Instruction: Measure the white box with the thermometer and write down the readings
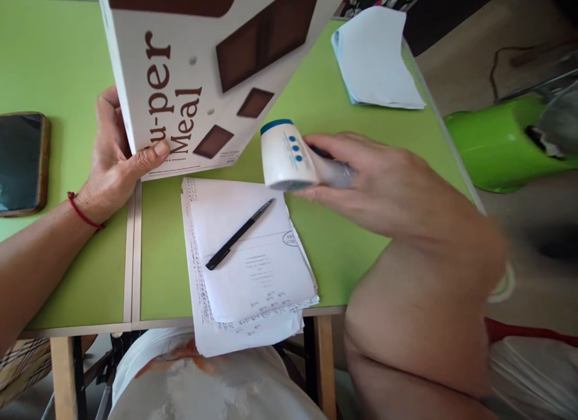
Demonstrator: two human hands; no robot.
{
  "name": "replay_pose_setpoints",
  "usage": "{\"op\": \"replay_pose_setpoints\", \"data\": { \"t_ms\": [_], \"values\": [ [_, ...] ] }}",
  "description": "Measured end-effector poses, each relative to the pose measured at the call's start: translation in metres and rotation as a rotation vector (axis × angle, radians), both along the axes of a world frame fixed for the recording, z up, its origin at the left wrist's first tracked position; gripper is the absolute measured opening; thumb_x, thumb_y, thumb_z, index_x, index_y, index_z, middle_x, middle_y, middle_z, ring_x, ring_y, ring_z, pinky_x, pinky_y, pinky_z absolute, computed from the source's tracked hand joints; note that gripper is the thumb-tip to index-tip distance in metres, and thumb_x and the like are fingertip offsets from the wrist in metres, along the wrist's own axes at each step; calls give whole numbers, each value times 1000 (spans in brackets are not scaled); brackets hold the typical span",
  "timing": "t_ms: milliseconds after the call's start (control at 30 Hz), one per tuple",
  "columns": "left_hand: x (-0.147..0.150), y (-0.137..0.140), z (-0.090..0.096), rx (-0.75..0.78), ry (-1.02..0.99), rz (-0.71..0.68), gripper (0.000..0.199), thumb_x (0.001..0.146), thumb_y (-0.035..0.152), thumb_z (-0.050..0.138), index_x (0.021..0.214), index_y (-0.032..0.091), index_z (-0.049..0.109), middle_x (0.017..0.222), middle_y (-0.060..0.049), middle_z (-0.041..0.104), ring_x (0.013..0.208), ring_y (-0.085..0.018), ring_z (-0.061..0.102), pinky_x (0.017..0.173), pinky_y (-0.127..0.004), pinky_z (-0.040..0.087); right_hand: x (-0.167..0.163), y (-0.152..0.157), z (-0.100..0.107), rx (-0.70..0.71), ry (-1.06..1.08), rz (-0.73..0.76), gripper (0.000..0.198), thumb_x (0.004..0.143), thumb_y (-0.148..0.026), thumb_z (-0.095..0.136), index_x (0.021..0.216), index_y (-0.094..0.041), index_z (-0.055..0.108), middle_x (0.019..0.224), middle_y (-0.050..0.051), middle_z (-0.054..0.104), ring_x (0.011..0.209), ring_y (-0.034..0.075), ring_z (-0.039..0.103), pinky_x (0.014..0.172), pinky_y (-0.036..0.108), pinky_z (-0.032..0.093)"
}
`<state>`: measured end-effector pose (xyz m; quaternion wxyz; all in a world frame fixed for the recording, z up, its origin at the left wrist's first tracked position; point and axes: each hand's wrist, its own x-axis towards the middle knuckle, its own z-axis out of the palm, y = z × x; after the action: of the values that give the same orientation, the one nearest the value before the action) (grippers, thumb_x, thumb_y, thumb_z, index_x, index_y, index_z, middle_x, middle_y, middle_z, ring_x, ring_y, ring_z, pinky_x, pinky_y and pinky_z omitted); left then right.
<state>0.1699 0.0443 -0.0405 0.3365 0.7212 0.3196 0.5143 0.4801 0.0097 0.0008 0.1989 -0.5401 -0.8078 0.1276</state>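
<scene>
My left hand (117, 149) is closed on the lower edge of a large white box (189, 65) with brown chocolate-like rectangles and the word "Meal" on it. The thumb presses on its front; the other fingers are mostly hidden behind it. The box is tilted, its top cut off by the frame. Just to its right, my right hand (383, 179) grips the handle of a white and blue infrared thermometer (289, 155) with three blue buttons. Below both lies a stack of papers (266, 269) with print and handwriting. A black pen (239, 234) rests slantwise on it.
A smartphone (20, 164) lies at the left on the green table (171, 275). Folded white papers (374, 59) lie near the far right edge. Beyond that edge is a bright green container (497, 143). A seam crosses the table left of the papers.
</scene>
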Motion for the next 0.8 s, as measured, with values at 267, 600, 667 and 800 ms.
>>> {"op": "replay_pose_setpoints", "data": {
  "t_ms": [267, 600, 667, 800],
  "values": [
    [-3, 9, -1, 95, 224, -10, 53, 95, 47, 59, 134, 18, 39, 134, -9, 51, 125, -25, 48, 110, -48, 41, 4, 25, -26, -75, -359, -145, 35, 83, -21, 66, 117, -16, 63, 104, 17, 69, 98, 36, 65, 81, 48, 52],
    [1, -16, 7, 348, 239, 411, 34, 80, 31, 73, 102, 20, 49, 99, -1, 53, 84, -14, 53, 66, -30, 48, -21, -9, -8, 113, -154, 408, 17, 92, -20, 55, 97, -20, 72, 85, 8, 66, 84, 24, 59, 76, 40, 49],
    [6, -34, 14, 543, 372, 163, 19, 77, 17, 66, 90, 18, 51, 78, 2, 53, 61, -10, 49, 47, -25, 38, -29, -14, -14, 102, -181, 505, 21, 93, -16, 52, 93, -19, 73, 77, 6, 63, 79, 22, 57, 72, 39, 46],
    [17, -65, 21, 689, 913, -158, 12, 86, 9, 47, 89, 12, 58, 94, -8, 67, 51, -11, 52, 41, -28, 41, -33, -14, -29, 148, -198, 506, 22, 91, -18, 52, 81, -21, 71, 73, 5, 63, 73, 22, 54, 70, 38, 42]
  ]
}}
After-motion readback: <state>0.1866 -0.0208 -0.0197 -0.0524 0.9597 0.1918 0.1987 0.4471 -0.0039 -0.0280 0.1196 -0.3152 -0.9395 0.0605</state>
